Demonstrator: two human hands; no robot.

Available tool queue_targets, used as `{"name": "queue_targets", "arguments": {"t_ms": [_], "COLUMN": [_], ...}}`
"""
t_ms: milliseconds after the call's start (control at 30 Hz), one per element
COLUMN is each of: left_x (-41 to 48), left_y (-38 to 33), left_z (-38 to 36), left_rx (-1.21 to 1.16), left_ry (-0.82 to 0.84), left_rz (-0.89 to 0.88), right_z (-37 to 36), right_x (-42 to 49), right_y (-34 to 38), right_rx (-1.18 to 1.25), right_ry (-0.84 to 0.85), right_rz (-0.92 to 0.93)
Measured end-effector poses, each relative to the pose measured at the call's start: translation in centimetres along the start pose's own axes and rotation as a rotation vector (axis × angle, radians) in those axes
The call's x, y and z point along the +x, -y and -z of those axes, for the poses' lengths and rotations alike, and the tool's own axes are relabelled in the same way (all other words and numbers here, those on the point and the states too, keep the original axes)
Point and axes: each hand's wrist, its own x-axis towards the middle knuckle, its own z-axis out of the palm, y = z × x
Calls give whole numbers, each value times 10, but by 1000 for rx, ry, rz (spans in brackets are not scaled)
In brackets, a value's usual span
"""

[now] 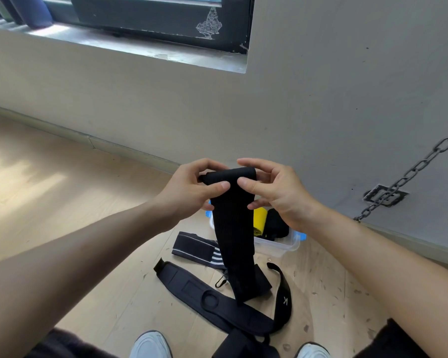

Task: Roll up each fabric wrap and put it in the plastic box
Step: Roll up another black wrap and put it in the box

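Observation:
A long black fabric wrap [233,228] hangs down in front of me, its top end curled over into a small roll. My left hand [189,189] pinches the left side of that roll with thumb and fingers. My right hand [274,189] pinches its right side. The wrap's lower end reaches the floor. Behind it, by the wall, stands the clear plastic box [282,245] with a yellow roll [259,220] and a black roll [277,224] inside. A black wrap with white stripes [195,245] and a wide black padded wrap [217,303] lie on the floor.
The wood floor [62,197] stretches away to the left. A grey wall [321,99] with a window sill rises behind the box. A metal chain [409,171] hangs at the right near a wall socket. My white shoes [150,344] stand at the bottom edge.

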Motion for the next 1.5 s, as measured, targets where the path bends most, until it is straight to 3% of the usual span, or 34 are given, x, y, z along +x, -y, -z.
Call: {"name": "queue_targets", "arguments": {"t_ms": [233, 467, 700, 967, 1100, 1333, 1500], "left_x": [1, 1, 1, 1, 1, 1, 2], "left_y": [-1, -2, 0, 0, 1, -3, 1], "left_z": [-1, 0, 0, -1, -3, -2, -2], "left_rx": [-9, -111, -98, -113, -108, -93, -66], "left_ry": [-60, 61, 21, -5, -9, 99, 60], "left_rz": [-80, 61, 41, -35, -59, 111, 92], "right_z": [1, 4, 3, 0, 1, 3, 1], "right_x": [3, 2, -1, 0, 1, 0, -1], "right_y": [3, 3, 0, 3, 3, 4, 1], "right_rx": [-98, 23, 6, -20, -56, 47, 50], "right_ry": [-11, -24, -7, 44, 26, 0, 27], "right_rz": [-38, 23, 99, -74, -52, 7, 62]}}
